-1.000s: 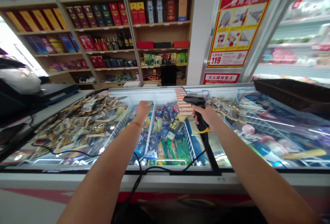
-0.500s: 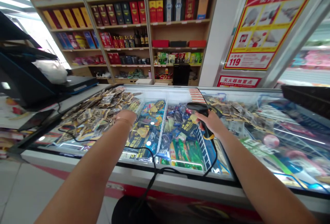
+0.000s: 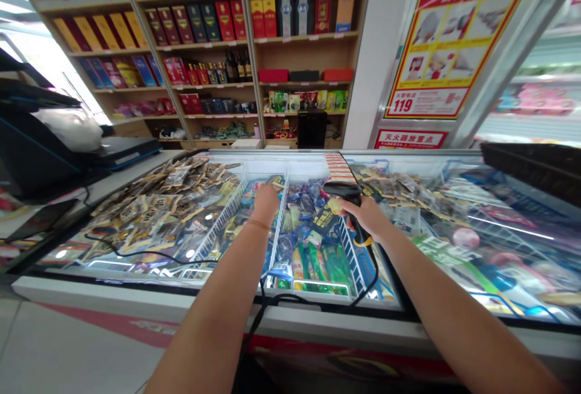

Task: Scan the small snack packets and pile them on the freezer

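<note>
In my right hand [image 3: 363, 218] is a black barcode scanner [image 3: 342, 190] with a yellow patch low on its handle; my fingers wrap round the grip. The scanner head points left, above the freezer's glass. My left hand [image 3: 267, 201] reaches forward left of the scanner, its back toward me and its fingers curled out of sight. The edge of a small packet [image 3: 278, 181] shows just beyond it; I cannot tell whether the hand holds it. Many small brown snack packets [image 3: 157, 215] lie heaped on the glass to the left.
Inside the chest freezer [image 3: 136, 298], wire baskets hold blue and green packages [image 3: 318, 264]. A black cable [image 3: 295, 299] runs along the front edge. More brown packets [image 3: 408, 191] and a black tray [image 3: 535, 167] are on the right. A weighing scale [image 3: 129, 151] stands at left, shelves [image 3: 304, 49] behind.
My left hand has moved right, from the heap of brown packets toward the scanner. The right hand keeps its grip on the scanner. The view has shifted slightly.
</note>
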A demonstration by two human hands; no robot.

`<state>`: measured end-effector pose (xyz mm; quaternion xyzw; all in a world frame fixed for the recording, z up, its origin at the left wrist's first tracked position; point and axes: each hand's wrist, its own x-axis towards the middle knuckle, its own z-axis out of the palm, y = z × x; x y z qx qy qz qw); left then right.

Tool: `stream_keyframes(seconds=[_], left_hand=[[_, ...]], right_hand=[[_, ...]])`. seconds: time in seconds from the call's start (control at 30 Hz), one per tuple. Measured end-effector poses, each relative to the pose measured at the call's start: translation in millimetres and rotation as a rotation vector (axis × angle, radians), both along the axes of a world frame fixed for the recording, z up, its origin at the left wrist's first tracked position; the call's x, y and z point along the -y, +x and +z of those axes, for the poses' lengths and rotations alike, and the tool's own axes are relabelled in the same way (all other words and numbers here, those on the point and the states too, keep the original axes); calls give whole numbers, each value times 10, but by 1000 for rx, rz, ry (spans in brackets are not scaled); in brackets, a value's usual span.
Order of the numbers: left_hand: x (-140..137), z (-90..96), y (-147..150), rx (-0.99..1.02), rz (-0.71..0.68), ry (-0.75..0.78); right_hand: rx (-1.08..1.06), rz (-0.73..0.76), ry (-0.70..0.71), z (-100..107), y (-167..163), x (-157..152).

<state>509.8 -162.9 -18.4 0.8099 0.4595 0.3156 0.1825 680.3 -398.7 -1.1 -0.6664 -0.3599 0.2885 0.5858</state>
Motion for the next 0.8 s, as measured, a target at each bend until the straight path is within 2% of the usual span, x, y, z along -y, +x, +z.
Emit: stream_keyframes(seconds=[0.1,0.17,0.37,0.57,0.8], left_hand=[[151,-47,36,-167,67,70],[192,-73,30,-206,80,50],[125,-20,-13,-233,-18,117],[69,74,-38,24,-5,62],[11,-70,6,410,-86,-300]], right_hand=[[10,10,11,-10,-10,5],[25,29,22,-8,-28,9],[70,56,14,12,-75,30],[102,68,11,13,-68,40],[206,58,-41,88,-119,90]])
